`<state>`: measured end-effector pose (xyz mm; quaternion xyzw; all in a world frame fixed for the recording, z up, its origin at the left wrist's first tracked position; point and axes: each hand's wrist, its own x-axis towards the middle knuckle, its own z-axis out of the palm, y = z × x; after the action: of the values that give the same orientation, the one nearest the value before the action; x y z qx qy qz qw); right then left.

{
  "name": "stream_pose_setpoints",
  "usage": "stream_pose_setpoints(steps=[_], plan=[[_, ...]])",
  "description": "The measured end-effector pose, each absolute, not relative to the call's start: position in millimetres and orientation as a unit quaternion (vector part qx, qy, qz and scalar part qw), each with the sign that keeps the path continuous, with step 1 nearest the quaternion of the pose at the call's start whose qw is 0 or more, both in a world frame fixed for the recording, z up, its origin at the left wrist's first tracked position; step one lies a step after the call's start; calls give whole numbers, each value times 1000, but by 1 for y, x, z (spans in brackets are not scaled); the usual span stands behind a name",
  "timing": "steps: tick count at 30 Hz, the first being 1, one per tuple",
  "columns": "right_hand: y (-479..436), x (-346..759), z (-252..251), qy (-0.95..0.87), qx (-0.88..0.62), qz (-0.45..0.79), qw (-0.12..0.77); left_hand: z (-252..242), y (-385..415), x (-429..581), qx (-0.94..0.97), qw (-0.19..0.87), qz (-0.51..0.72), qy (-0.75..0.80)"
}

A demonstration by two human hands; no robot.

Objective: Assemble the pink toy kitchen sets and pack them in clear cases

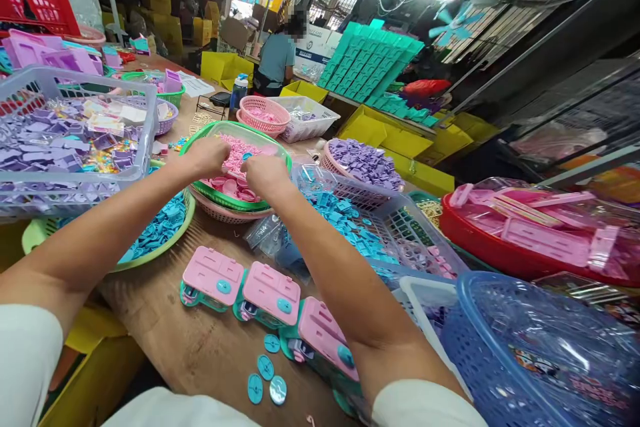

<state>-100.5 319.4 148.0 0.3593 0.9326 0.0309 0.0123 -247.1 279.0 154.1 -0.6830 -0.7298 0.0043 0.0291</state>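
Both arms reach forward to a green-rimmed basket (286, 155) of small pink parts (240, 150). My left hand (207, 155) is over its left side, fingers bent down and together; what they hold, if anything, is hidden. My right hand (266, 177) is over the right side with curled fingers, a bit of blue showing by the fingertips. Nearer on the table, pink-topped toy pieces with teal bases (273, 290) stand in a row, partly behind my right forearm. Several loose blue discs (265, 367) lie in front of them.
Left are a clear crate (75, 177) of purple parts and a bowl of blue parts (165, 223). Right are a crate of blue parts (345, 227), a red basket (480, 240) and a blue basket (465, 327). Another person (277, 57) sits farther back.
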Motion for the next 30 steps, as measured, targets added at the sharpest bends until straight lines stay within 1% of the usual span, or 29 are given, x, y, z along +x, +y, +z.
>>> stream_pose_setpoints(steps=[2,4,6,8,12,16,22,24,26,30], plan=[[319,-100,151,940,333,70,19,152,278,-248,-674,34,-21,-737],[315,-102,150,954,282,95,51,147,276,-249,-673,27,-24,-739],[312,-105,145,958,247,115,86,142,273,-249,-676,18,-7,-736],[311,-110,137,957,233,139,103,138,271,-249,-674,11,19,-739],[320,-117,122,961,197,171,93,134,271,-247,-665,1,59,-745],[333,-120,115,964,181,174,86,135,276,-246,-668,-5,79,-740],[341,-112,118,969,149,178,85,139,274,-245,-670,-34,59,-740],[344,-108,120,972,155,157,83,141,273,-243,-665,-36,57,-744],[345,-104,125,975,187,102,67,143,274,-239,-650,-31,64,-756],[324,-79,155,961,269,-46,-39,144,275,-232,-645,-19,90,-759]])
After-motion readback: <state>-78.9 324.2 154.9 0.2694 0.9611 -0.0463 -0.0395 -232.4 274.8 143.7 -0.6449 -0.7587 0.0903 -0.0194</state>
